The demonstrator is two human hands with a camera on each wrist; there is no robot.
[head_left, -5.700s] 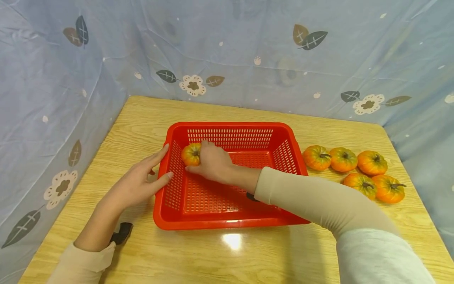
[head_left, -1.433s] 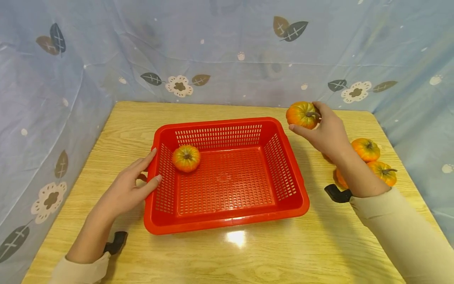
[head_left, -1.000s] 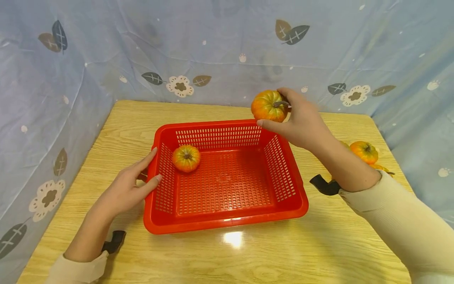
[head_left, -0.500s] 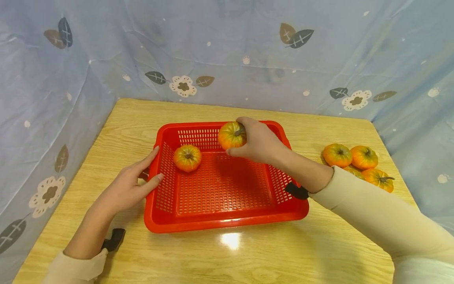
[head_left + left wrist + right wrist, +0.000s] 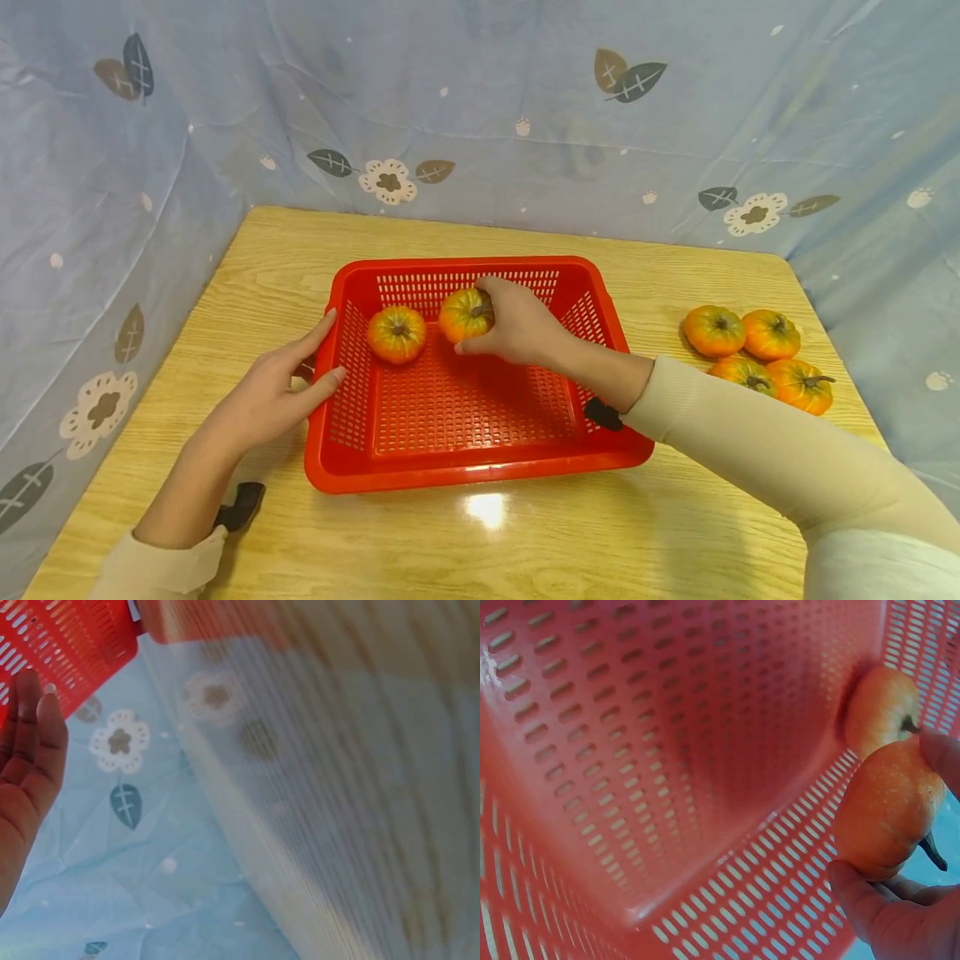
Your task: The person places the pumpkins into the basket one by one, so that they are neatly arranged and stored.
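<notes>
In the head view a small orange pumpkin (image 5: 461, 315) is in my right hand (image 5: 517, 325), pinched between thumb and fingers, inside the red basket (image 5: 480, 475). The right wrist view shows this pumpkin (image 5: 885, 814) above the perforated floor, its dark stem pointing away. Beside it, to the left, another pumpkin (image 5: 396, 335) sits in the basket's back left corner. My left hand (image 5: 273, 392) rests against the basket's left rim, fingers fairly straight. In the left wrist view those fingers (image 5: 37, 742) lie along the basket's outer wall.
Several more pumpkins (image 5: 771, 335) stand in a cluster on the wooden table (image 5: 360, 550), right of the basket. A pale blue patterned curtain (image 5: 480, 100) hangs behind and along the sides. Dark wrist mounts (image 5: 242, 505) stick out near both sleeves.
My right hand has carried a pumpkin from the cluster at the right, over the basket's back right rim and down beside the first one. The left hand stays at the left rim.
</notes>
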